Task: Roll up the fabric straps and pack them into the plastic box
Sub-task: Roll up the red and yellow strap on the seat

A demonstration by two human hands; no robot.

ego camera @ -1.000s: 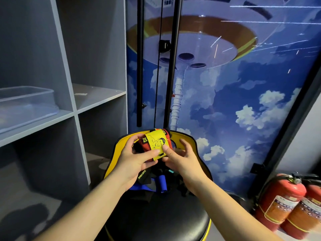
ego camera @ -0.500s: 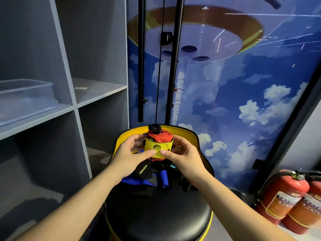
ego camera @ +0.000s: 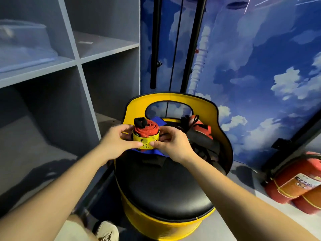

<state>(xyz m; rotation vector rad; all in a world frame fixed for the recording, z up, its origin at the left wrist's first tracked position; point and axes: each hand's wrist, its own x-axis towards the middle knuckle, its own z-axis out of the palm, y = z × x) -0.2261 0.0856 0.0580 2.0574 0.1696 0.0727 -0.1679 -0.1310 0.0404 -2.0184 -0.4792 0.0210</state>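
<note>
Both hands pinch the roll (ego camera: 146,134) between them above the stool's (ego camera: 165,185) back edge: left hand (ego camera: 116,141) on its left side, right hand (ego camera: 171,143) on its right. The roll is a tight red coil with a black tab on top and a yellow printed band around it. The box (ego camera: 24,42) sits on the shelf (ego camera: 40,69) at upper left.

A rolled strap (ego camera: 146,129) of coarse red woven cloth, wrapped in a smooth yellow printed band. It sits over a stool seat (ego camera: 165,186) of glossy black padded leatherette with a smooth yellow backrest (ego camera: 173,100). The shelf (ego camera: 104,47) is matt grey laminate. A clear plastic box (ego camera: 22,42) looks hazy and smooth. Fire extinguishers (ego camera: 293,185) are glossy red metal.
</note>
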